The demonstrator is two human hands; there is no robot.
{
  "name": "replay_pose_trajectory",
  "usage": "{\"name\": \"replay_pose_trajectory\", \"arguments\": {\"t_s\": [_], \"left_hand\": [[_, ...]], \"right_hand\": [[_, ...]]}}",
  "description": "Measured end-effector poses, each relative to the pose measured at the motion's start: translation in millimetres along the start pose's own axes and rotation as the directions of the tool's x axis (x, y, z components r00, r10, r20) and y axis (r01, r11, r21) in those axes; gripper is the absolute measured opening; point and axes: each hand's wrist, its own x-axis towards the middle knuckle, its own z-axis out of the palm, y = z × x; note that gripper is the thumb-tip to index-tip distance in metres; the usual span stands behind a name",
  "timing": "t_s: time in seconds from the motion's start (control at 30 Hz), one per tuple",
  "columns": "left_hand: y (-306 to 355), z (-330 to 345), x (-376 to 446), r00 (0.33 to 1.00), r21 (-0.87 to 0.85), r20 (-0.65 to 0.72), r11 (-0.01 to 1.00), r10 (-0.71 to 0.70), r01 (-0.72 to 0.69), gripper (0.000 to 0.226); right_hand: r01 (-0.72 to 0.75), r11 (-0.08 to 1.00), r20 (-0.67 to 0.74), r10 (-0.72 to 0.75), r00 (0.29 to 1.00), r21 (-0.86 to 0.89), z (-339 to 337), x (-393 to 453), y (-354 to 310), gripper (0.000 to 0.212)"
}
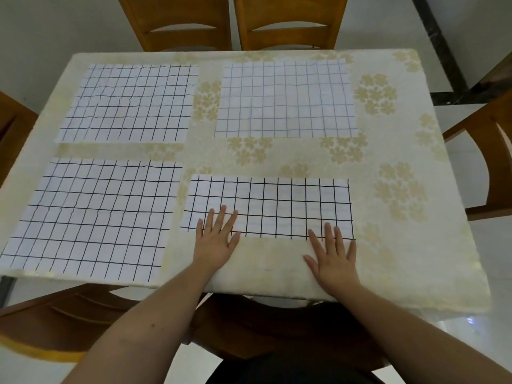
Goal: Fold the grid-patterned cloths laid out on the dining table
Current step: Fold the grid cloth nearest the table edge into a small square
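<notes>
Several white cloths with a black grid lie on the dining table [401,245]. The near right cloth [277,200] is a narrow strip, half as deep as the others. My left hand [217,238] lies flat with straight fingers on that strip's near left edge. My right hand [333,257] lies flat too, fingertips on the strip's near right edge, palm on the tablecloth. A full-size cloth [91,217] lies flat at the near left. Another [130,103] lies at the far left and one [286,98] at the far right.
The table wears a cream cloth with beige flower prints. Wooden chairs stand behind the far edge [177,23], [291,23], at the right side [484,151], at the left side [13,126] and under the near edge [69,322]. The floor is pale tile.
</notes>
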Motion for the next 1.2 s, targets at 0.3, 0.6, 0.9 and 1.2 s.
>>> {"name": "replay_pose_trajectory", "arguments": {"t_s": [0.3, 0.6, 0.9, 1.2], "left_hand": [[-31, -8, -22, 0.980, -0.062, 0.062, 0.979, -0.191, 0.194, 0.057], [-45, -18, -32, 0.955, -0.009, 0.169, 0.969, -0.244, 0.249, 0.063], [-25, -19, -35, 0.984, 0.037, 0.107, 0.989, 0.141, -0.146, 0.060], [-31, -13, -42, 0.986, 0.048, 0.149, 0.995, 0.078, -0.086, 0.061]], "right_hand": [[-0.066, 0.997, 0.049, 0.064, 0.997, 0.028, -7, -12, 10, 0.067], [-0.196, 0.974, 0.025, 0.195, 0.981, 0.112, -16, -16, -19, 0.072], [0.212, 0.974, 0.065, -0.217, 0.974, 0.075, -29, 4, -113, 0.082], [0.209, 0.978, 0.084, -0.207, 0.975, -0.012, -19, 5, -97, 0.082]]}}
